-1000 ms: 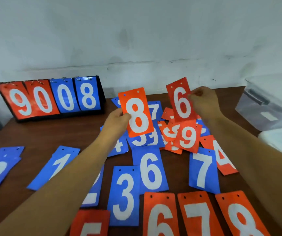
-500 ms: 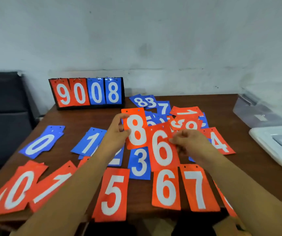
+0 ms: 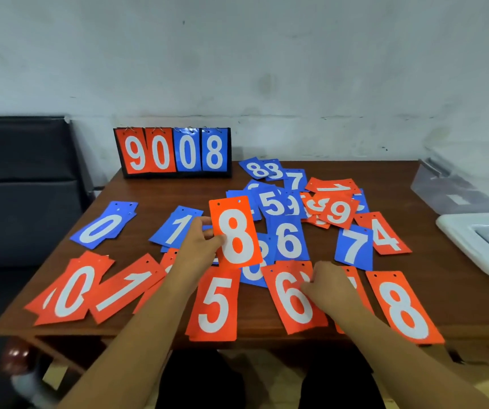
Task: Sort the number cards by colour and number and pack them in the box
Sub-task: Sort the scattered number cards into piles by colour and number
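Observation:
My left hand [image 3: 197,246] pinches the left edge of an orange 8 card [image 3: 235,231] and holds it upright above the table. My right hand [image 3: 330,286] rests on the right side of an orange 6 card [image 3: 292,296] lying in the front row, fingers curled at its edge. Orange 0 [image 3: 73,290], 1 [image 3: 125,287], 5 [image 3: 216,304] and 8 [image 3: 404,308] cards lie along the front edge; an orange card under my right hand is mostly hidden. Blue 0 [image 3: 103,227], 1 [image 3: 178,227], 6 [image 3: 289,240] and 7 [image 3: 355,247] lie behind them.
A mixed heap of blue and orange cards [image 3: 311,199] covers the table's far middle. A scoreboard stand [image 3: 174,152] reading 9008 stands at the back. A clear plastic box [image 3: 461,184] and its white lid [image 3: 485,240] sit at the right. A dark chair [image 3: 22,184] is at left.
My right hand has brought the orange 6 down from the air onto the front row. My left hand keeps the orange 8 raised. The view has pulled back and shows more of the table.

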A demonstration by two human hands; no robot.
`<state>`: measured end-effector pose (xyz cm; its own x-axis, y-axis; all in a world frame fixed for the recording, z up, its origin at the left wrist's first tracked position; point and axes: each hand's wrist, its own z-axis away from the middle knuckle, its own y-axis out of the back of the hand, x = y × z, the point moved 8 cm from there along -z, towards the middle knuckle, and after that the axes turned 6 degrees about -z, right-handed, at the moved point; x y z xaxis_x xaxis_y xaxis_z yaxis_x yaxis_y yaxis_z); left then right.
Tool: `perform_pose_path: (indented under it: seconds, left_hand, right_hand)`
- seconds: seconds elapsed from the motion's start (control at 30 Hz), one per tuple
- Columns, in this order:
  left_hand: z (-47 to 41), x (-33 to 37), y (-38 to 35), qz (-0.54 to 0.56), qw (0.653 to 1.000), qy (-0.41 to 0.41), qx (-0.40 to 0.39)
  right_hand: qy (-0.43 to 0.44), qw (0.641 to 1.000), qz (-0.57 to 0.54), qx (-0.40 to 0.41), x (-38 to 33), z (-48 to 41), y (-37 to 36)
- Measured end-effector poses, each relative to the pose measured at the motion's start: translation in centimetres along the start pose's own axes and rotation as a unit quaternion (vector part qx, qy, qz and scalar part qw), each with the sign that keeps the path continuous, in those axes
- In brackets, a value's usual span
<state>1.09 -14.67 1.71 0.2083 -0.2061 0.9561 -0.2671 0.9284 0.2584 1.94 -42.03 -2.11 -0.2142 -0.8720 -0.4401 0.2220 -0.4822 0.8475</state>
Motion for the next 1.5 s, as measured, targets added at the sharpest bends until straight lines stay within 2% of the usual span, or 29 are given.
perform_pose_path:
  seconds: [0.1, 0.17, 0.23, 0.27, 0.33, 0.43, 0.57, 0.63, 0.7, 0.77, 0.83, 0.93, 1.07, 1.27, 1.37, 1.5]
  left_hand:
    - [1.2, 0.4, -1.7, -0.025, 0.999, -0.006, -0.030]
    - [2.1, 0.8, -3.6, -0.011, 0.998, -0.011, -0.065]
    - [3.0, 1.2, -6.2, -0.008, 0.993, -0.012, -0.115]
    - [3.6, 1.5, -7.7, -0.009, 0.990, -0.010, -0.142]
    - [4.6, 2.0, -10.6, -0.013, 0.983, -0.006, -0.185]
    - [6.0, 3.2, -14.8, -0.084, 0.971, -0.045, -0.221]
    - [6.9, 4.5, -19.2, -0.240, 0.937, -0.173, -0.188]
    - [7.6, 4.7, -21.7, -0.303, 0.901, -0.241, -0.195]
    - [8.4, 4.5, -24.4, -0.367, 0.850, -0.305, -0.224]
    - [8.4, 3.9, -26.2, -0.433, 0.802, -0.328, -0.247]
    - [7.3, 2.8, -26.7, -0.482, 0.778, -0.319, -0.248]
    - [6.2, 1.4, -26.4, -0.514, 0.759, -0.297, -0.266]
    - [6.0, 0.8, -26.3, -0.526, 0.742, -0.307, -0.280]
    - [5.8, 1.0, -26.4, -0.518, 0.746, -0.322, -0.268]
    - [5.6, 1.2, -26.2, -0.507, 0.747, -0.344, -0.258]
    - [5.2, 1.6, -26.1, -0.496, 0.747, -0.362, -0.254]
  right_hand:
    - [0.030, 0.999, -0.020, 0.032, -0.6, 0.1, 1.0]
    - [0.055, 0.984, -0.163, 0.039, -1.1, 0.4, 2.5]
    - [0.042, 0.934, -0.355, 0.001, -1.2, 1.3, 3.9]
    - [0.043, 0.913, -0.405, -0.015, -1.3, 1.7, 4.7]
    - [0.059, 0.903, -0.424, -0.029, -0.7, 2.0, 6.0]
    - [0.053, 0.913, -0.405, 0.001, 2.0, 1.5, 7.9]
    - [0.021, 0.936, -0.347, 0.058, 7.4, 1.0, 11.1]
    - [0.006, 0.949, -0.302, 0.093, 10.5, 0.6, 12.5]
    - [-0.003, 0.961, -0.249, 0.116, 13.1, 0.4, 13.1]
    - [-0.020, 0.975, -0.190, 0.114, 15.2, 0.0, 12.6]
    - [-0.041, 0.985, -0.130, 0.104, 16.4, -0.3, 11.7]
    - [-0.051, 0.991, -0.065, 0.108, 17.1, -0.8, 10.4]
    - [-0.066, 0.992, -0.049, 0.099, 17.4, -1.6, 9.4]
    - [-0.046, 0.985, -0.049, 0.156, 15.0, -6.5, 13.0]
    - [-0.091, 0.983, -0.054, 0.148, 14.0, -11.1, 14.5]
    - [-0.165, 0.980, 0.002, 0.108, 14.6, -15.3, 14.0]
